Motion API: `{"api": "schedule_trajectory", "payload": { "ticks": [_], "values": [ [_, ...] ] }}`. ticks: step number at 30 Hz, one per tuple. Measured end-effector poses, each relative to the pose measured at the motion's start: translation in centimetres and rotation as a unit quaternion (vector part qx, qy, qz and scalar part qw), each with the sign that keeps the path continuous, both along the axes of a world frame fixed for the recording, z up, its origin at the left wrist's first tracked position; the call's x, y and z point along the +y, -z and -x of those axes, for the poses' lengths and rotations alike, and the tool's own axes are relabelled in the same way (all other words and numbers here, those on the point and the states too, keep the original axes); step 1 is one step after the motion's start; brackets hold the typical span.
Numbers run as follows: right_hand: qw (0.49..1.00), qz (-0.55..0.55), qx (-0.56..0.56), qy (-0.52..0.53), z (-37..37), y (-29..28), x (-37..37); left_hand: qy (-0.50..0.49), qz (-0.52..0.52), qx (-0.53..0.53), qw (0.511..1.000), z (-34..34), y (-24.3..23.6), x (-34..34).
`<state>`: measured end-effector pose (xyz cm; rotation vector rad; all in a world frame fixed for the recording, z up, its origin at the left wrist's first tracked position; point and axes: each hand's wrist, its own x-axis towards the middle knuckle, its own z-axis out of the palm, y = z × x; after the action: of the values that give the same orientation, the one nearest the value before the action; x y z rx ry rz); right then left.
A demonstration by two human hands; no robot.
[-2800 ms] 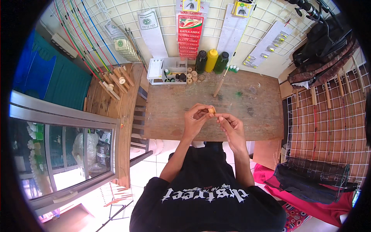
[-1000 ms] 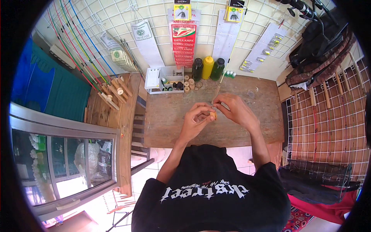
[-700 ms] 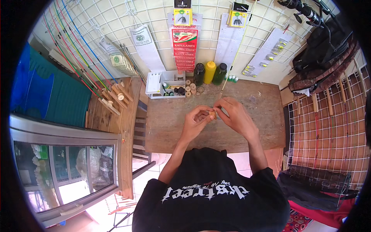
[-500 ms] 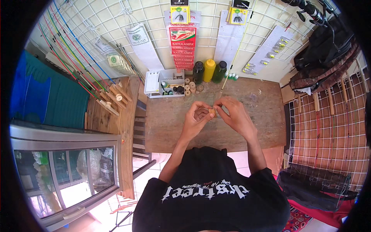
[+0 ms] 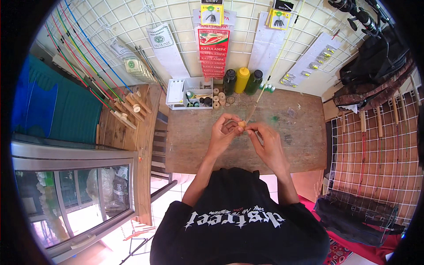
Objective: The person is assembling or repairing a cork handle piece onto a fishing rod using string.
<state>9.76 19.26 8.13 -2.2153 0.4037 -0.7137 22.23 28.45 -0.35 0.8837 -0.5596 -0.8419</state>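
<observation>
Over the wooden workbench (image 5: 300, 141) my left hand (image 5: 223, 132) pinches a small tan cork piece (image 5: 241, 125) at its fingertips. My right hand (image 5: 265, 139) meets it from the right, fingers closed on the lower end of a thin pale rod (image 5: 269, 75). The rod slants up and away toward the wire grid wall. The cork piece sits at the rod's near end, between both hands' fingertips. Both forearms come up from the lower edge, over a black shirt.
At the bench's back stand a white tray of small parts (image 5: 190, 92), loose cork rings (image 5: 218, 99), and dark, yellow and green bottles (image 5: 242, 80). Coloured rods (image 5: 84, 62) lean at the left over wooden handles (image 5: 128, 108). A glass cabinet (image 5: 75, 190) is at lower left.
My hands stayed together at the cork piece, shifting slightly. The view moved a little, bringing the bench and wall marginally lower in the picture.
</observation>
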Motion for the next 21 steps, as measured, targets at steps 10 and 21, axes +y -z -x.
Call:
{"api": "schedule_trajectory", "payload": {
  "ticks": [10,21],
  "values": [
    [0.995,-0.094,-0.003,0.031,1.1,1.8,1.6,-0.015,0.024,0.041,0.999,0.4,-0.7,-0.2],
    [0.985,-0.165,0.044,0.011,1.5,4.0,-0.1,0.007,0.051,0.025,0.998,0.5,-1.6,0.3]
  ]
}}
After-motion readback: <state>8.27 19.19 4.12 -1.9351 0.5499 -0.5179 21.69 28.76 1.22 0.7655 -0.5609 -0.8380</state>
